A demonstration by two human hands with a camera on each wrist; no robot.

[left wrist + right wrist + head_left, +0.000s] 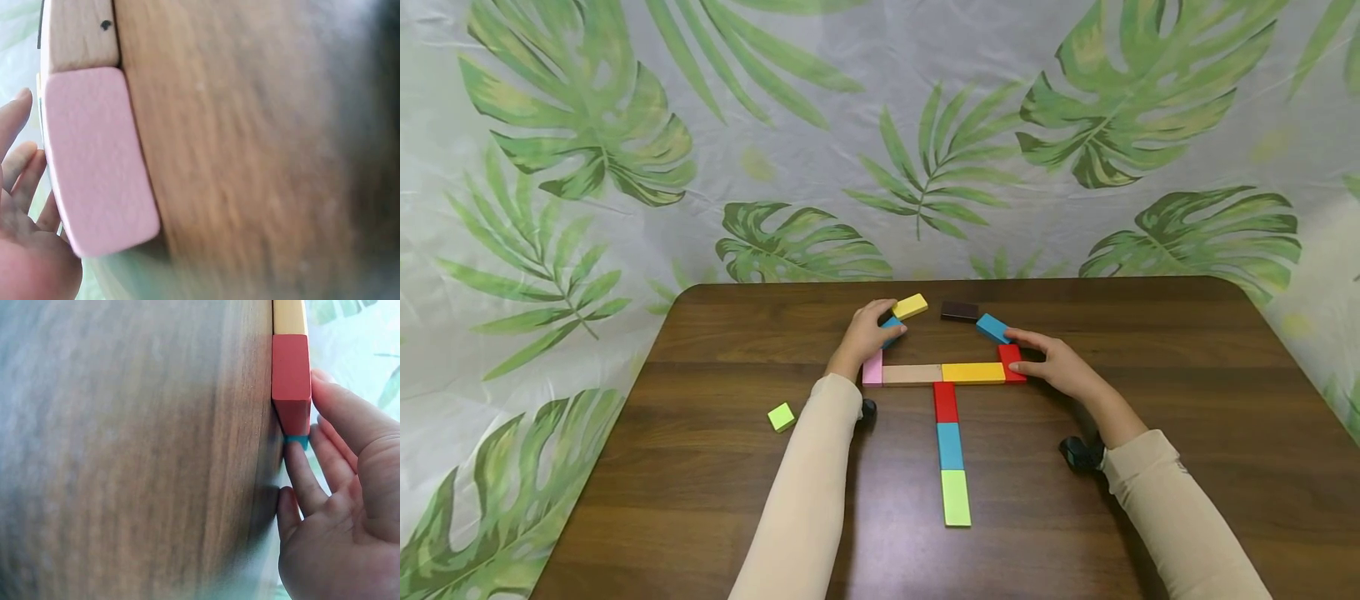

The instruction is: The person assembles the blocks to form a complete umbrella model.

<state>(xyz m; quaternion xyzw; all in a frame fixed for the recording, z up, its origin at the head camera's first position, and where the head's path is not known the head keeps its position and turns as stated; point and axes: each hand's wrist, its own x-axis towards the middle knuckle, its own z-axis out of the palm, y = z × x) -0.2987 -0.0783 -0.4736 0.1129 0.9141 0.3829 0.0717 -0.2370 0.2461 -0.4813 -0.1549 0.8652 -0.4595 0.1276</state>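
Flat coloured wooden blocks lie end to end on the table. My left hand [862, 335] reaches over a blue block [891, 332] at the upper left, its thumb over that block and its fingertips near a yellow block [911, 306]. Beneath that wrist is a pink block [100, 159]. My right hand [1060, 367] has its thumb at a red block [291, 367] and its fingers, fairly straight, by a second blue block [993, 328]. The left fingertips' contact with the blocks is partly hidden.
A natural wood block [912, 375] and an orange-yellow block [973, 372] form a crossbar. Below it runs a stem of red [946, 402], blue [950, 446] and lime [956, 498] blocks. A dark brown block [959, 311] lies at the back; a small lime block [781, 417] sits left.
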